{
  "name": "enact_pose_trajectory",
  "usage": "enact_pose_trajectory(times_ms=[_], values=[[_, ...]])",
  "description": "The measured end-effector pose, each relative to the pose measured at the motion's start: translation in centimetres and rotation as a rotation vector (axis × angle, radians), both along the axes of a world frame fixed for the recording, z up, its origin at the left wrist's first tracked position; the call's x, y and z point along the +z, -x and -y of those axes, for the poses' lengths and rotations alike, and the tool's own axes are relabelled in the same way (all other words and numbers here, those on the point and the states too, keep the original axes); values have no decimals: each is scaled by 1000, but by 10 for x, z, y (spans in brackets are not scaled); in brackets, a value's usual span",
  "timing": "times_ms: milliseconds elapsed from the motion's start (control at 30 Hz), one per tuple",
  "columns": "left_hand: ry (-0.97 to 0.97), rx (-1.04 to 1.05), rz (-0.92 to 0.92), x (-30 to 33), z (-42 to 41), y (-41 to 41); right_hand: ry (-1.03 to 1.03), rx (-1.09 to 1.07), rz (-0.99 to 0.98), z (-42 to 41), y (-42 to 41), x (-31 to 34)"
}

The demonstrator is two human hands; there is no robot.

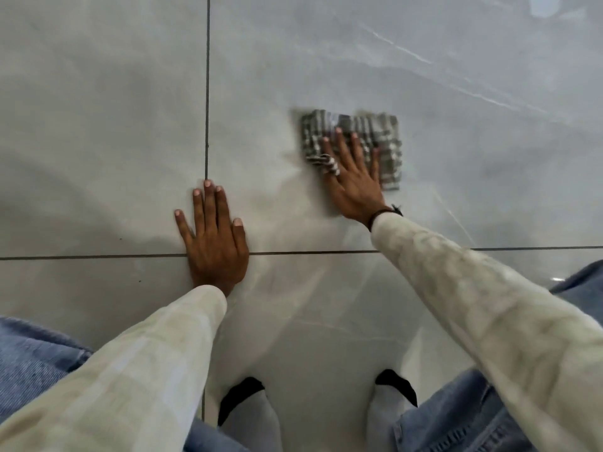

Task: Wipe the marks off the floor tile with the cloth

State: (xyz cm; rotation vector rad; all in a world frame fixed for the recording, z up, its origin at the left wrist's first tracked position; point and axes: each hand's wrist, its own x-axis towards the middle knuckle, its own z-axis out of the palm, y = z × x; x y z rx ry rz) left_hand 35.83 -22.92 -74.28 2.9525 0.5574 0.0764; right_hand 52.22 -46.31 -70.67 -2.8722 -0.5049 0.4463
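Observation:
A folded grey-and-white checked cloth point(385, 135) lies flat on the glossy grey floor tile point(408, 70) at the upper right. My right hand point(354, 177) presses down on the cloth with its fingers spread, and a fold of the cloth wraps over the thumb side. The cloth's edges are blurred. My left hand point(213, 238) rests flat on the floor with fingers apart, across the crossing of the dark grout lines, holding nothing. No marks are plainly visible on the tile around the cloth.
Dark grout lines point(207, 93) split the floor into large tiles. My knees in blue jeans point(29, 357) frame the bottom corners, and my two socked feet point(248, 409) sit at the bottom middle. Two small dark specks point(120, 238) lie on the left tiles.

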Motion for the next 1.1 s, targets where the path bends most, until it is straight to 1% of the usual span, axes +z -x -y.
enact_pose_trajectory(times_ms=[67, 133, 200, 267, 333, 400, 500, 567, 633, 700, 767, 800, 833, 867, 900, 933, 967, 1033, 1100], values=[[2, 11, -8, 2, 1, -1, 38, -140, -6, 15, 30, 0], [4, 16, -25, 5, 3, -3, 69, -180, -16, 1, 66, 1], [11, 14, -32, 6, 3, -3, 49, -83, -38, -27, 90, 3], [12, 13, -35, 6, 3, -2, -16, 66, -28, -55, 89, 1], [8, 11, -39, 5, 2, -2, -39, 200, 8, -70, 60, 1], [-1, 4, -51, 3, 0, -2, 3, 248, 54, -71, 23, 0], [-12, -4, -57, 1, -1, -2, -8, 72, 58, -37, -3, -1], [-28, -7, -57, 0, 0, -5, -25, -80, 47, -14, 13, 5], [-15, 2, -56, 2, 0, -5, -37, -214, 24, -10, 44, 15], [1, 11, -72, 9, 4, -5, -75, -290, -55, -22, 66, 28], [55, 30, -141, 24, 9, -9, -199, -353, -222, -30, 67, 49], [106, 49, -196, 33, 12, -14, -288, -440, -357, -31, 62, 67], [183, 82, -250, 44, 16, -20, -431, -574, -489, -30, 55, 86], [300, 143, -285, 55, 19, -28, -605, -755, -624, -29, 48, 104], [469, 225, -279, 73, 23, -37, -778, -926, -762, -26, 42, 121], [669, 315, -242, 94, 27, -44, -905, -1045, -889, -23, 39, 140], [856, 398, -182, 120, 32, -50, -978, -1108, -997, -21, 39, 159], [1135, 497, -45, 174, 44, -57, -999, -1141, -1116, -17, 45, 195], [1379, 539, -21, 229, 51, -61, -1002, -1134, -1197, -14, 50, 237]])
